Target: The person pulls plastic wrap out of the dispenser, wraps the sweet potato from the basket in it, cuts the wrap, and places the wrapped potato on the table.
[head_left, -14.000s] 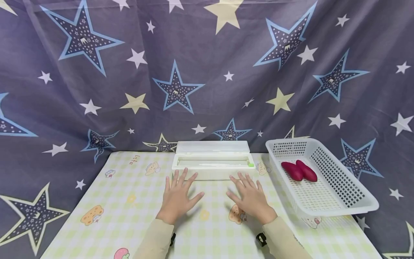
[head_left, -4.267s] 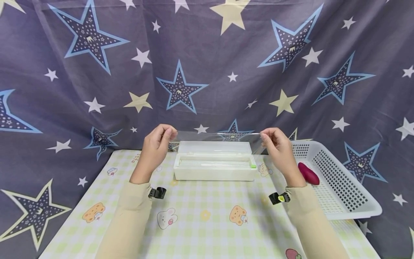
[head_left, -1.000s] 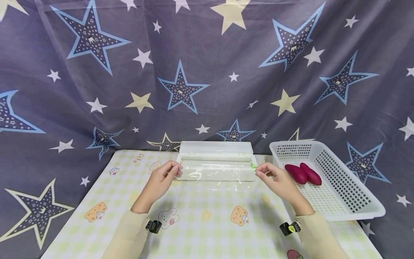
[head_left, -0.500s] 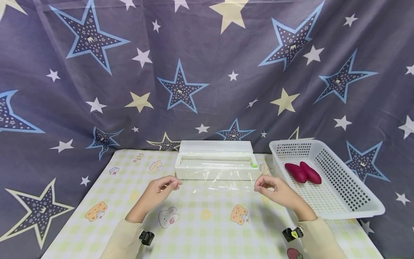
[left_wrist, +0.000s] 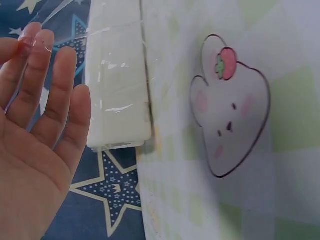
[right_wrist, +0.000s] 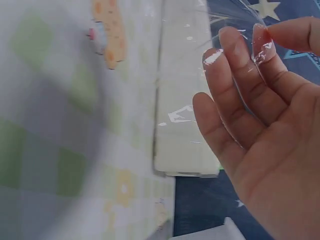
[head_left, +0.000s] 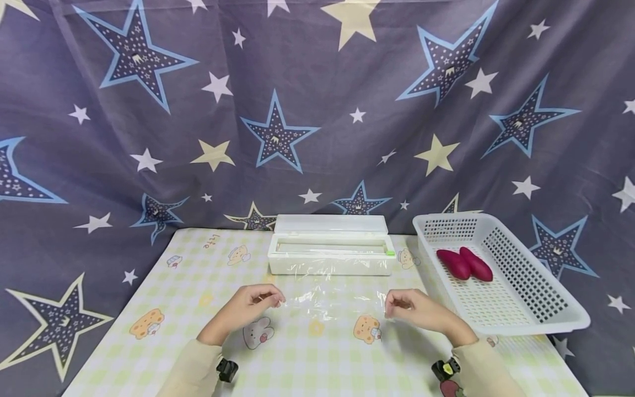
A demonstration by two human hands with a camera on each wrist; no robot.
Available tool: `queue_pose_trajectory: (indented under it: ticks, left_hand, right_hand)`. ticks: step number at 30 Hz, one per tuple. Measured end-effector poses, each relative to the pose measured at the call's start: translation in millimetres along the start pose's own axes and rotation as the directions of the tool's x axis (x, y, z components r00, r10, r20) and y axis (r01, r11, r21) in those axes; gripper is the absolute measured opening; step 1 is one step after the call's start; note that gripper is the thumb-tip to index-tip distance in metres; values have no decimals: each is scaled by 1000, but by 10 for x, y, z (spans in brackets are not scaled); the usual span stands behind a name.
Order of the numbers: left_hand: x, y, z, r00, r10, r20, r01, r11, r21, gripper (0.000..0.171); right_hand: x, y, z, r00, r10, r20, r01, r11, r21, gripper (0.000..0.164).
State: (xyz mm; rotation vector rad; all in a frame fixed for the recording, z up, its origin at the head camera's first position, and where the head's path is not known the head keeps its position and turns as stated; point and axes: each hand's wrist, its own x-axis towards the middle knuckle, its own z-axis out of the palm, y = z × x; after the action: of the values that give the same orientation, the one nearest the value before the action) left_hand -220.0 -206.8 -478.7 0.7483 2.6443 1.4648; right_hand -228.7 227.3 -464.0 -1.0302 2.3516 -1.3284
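A sheet of clear cling film [head_left: 322, 300] stretches toward me from the white cling film dispenser box [head_left: 329, 267], whose lid [head_left: 330, 224] stands raised at the back. My left hand [head_left: 245, 309] pinches the film's near left corner between thumb and forefinger. The near right corner is pinched the same way by my right hand [head_left: 421, 310]. Both hands are in front of the box, over the table. In the left wrist view, the other fingers [left_wrist: 62, 75] are loosely extended. In the right wrist view, shiny film lies across the fingertips [right_wrist: 212, 57].
To the right stands a white perforated basket [head_left: 521, 326] with two dark red, sweet-potato-shaped pieces [head_left: 478, 264] in it. A checked cloth [head_left: 163, 353] with cartoon prints covers the table. Behind hangs a star-patterned curtain [head_left: 317, 71].
Both hands have moved toward me from the box front, drawing out more film. Earlier they held the film up above the box; at first they lay flat on the table.
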Motion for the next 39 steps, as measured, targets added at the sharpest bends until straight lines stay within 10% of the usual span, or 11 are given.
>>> queue_pose_trajectory:
  ticks: [14,26,39]
  left_hand:
    - [-53,-126,91,969,-81,233,93,995,-42,27]
    - [-72,-133,150,974,-74,214,77,997,-7,12]
    - [110,-228,269,994,-85,73,78,992,101,29]
  right_hand:
    - [-47,166,249,985,124,119,-128,991,32,16]
    - [-50,201,281,988,112,104,-113,994,6,15]
    - [93,348,260,985,123,-122,-145,972,-185,33]
